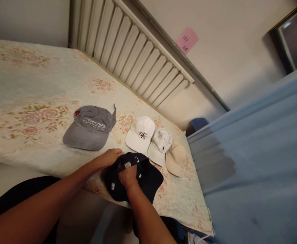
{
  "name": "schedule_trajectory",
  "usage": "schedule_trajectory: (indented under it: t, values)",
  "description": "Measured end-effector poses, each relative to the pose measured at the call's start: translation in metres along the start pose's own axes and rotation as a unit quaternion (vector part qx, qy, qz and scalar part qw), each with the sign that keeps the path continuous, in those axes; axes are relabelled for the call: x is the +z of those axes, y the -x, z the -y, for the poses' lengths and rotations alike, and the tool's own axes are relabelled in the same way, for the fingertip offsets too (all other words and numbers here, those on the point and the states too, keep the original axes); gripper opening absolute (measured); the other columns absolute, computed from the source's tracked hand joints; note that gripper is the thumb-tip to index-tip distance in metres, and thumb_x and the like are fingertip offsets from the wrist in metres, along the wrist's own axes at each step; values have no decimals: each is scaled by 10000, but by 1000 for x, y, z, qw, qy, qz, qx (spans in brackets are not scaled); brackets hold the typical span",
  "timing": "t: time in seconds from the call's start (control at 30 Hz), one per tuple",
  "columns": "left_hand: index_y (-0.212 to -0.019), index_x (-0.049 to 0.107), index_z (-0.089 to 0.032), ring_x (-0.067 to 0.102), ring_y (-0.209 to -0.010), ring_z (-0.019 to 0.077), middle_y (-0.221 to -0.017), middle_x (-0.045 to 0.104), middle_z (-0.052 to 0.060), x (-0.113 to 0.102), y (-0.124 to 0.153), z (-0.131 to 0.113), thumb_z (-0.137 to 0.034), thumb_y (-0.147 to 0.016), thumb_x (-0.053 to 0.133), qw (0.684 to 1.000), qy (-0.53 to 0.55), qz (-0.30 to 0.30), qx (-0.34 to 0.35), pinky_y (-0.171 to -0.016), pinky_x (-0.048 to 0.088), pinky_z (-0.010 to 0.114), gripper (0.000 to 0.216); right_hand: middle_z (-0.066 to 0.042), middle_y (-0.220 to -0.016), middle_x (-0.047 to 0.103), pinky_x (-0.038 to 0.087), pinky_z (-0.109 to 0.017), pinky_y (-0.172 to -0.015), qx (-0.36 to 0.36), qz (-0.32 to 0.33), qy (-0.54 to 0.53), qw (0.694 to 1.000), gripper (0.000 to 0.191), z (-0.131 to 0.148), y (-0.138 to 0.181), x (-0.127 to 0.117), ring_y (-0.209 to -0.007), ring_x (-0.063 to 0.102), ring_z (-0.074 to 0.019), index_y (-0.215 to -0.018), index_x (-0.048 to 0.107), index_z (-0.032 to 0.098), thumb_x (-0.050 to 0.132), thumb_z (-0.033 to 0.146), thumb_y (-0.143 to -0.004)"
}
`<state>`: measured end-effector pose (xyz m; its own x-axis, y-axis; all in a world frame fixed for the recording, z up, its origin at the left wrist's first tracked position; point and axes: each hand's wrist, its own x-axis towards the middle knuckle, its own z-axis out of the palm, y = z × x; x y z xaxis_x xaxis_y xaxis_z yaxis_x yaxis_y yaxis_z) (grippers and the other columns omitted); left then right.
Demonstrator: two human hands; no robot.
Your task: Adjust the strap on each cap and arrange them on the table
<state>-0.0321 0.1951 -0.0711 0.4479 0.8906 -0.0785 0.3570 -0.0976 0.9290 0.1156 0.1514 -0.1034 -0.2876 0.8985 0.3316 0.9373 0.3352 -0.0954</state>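
A dark navy or black baseball cap (148, 178) is held at the front edge of the bed, its inside and back strap with a metal buckle facing me. My left hand (114, 157) grips the cap's far left edge, its fingertips hidden behind the fabric. Reaching inside the crown below the strap, my right hand (128, 175) is closed on the cap, with its fingers mostly out of sight. Beyond them lie a grey cap (90, 127) on the left, a white cap with black letters (140, 135), a second white cap with a small logo (160, 145) and a beige cap (175, 158).
The caps lie on a floral bed cover (44, 91). A slatted metal headboard (130, 47) runs along the far side by the wall. A blue curtain (260, 152) hangs at the right, and a pink note (187, 40) is stuck on the wall.
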Motion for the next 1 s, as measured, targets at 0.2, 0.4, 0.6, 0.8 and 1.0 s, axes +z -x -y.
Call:
schedule_trajectory:
  t: [0.2, 0.4, 0.6, 0.8, 1.0]
  values:
    - [-778, 645, -173, 616, -851, 219, -854, 704, 59, -1, 4, -1, -411, -772, 390, 999, 17, -8, -26, -780, 448, 284, 349, -85, -947, 691, 461, -368, -879, -2, 15, 5, 1000, 201, 0, 0, 1, -931, 618, -237, -950, 659, 202, 498, 272, -852]
    - [-763, 647, -170, 623, -838, 231, -841, 696, 72, -4, 4, -2, -388, -764, 387, 999, 19, 9, -34, -732, 460, 293, 339, -80, -952, 692, 458, -355, -884, -12, -4, -4, 1000, 209, -1, 1, 2, -950, 616, -229, -966, 658, 210, 492, 269, -853]
    - [-771, 655, -160, 639, -786, 222, -817, 710, 64, 0, 4, 3, -320, -689, 447, 991, 113, 19, -63, -680, 475, 281, 275, -99, -1005, 690, 455, -364, -920, -26, 11, 5, 1000, 259, -2, 2, 1, -987, 620, -241, -1029, 648, 191, 509, 294, -836]
    - [-815, 685, -135, 652, -807, 249, -850, 739, 58, 3, 4, 5, -291, -619, 494, 989, 130, 53, -42, -665, 480, 294, 315, -113, -1027, 689, 450, -378, -957, -21, 19, 9, 1000, 293, -3, 5, -2, -1021, 617, -253, -1059, 655, 170, 528, 245, -806]
    - [-818, 690, -146, 656, -830, 256, -841, 741, 47, 6, -2, 10, -337, -626, 530, 991, 123, 39, -40, -675, 477, 289, 315, -129, -1116, 657, 419, -405, -1008, -28, 26, -4, 999, 355, -5, 15, -5, -1100, 575, -253, -1157, 612, 148, 539, 252, -825]
